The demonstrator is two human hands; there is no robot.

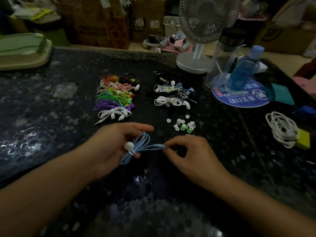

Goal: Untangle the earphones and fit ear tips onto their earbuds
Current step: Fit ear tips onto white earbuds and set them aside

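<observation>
Down at the near middle of the dark speckled stone table [51,117], the left hand [112,142] lies palm-up with its fingers loosely curled around a bundled pair of light blue wired earphones [136,149], which is cinched by a small white tie with a round knob [129,146]. Just to its right, the right hand [186,151] has its fingers bent inward and pinches the metal plug end [165,146] of the blue cord between thumb and fingertips, so the cord runs taut between the two hands. Beyond the right hand, a loose scatter of small white and green silicone ear tips [183,125] lies on the table. Farther back sit two heaps of coiled earphones: a colourful one of red, pink, yellow, green, purple and white bundles [114,98] on the left, and a heap of white, blue and black bundles [172,94] on the right, well apart from each other. At the far right lies a coiled white cable [282,129] touching a yellow block [304,139]. Behind stand a white desk fan [201,31], a clear tumbler with a dark lid [225,53] and a blue plastic water bottle [242,69] on a round blue printed pad [242,98].
</observation>
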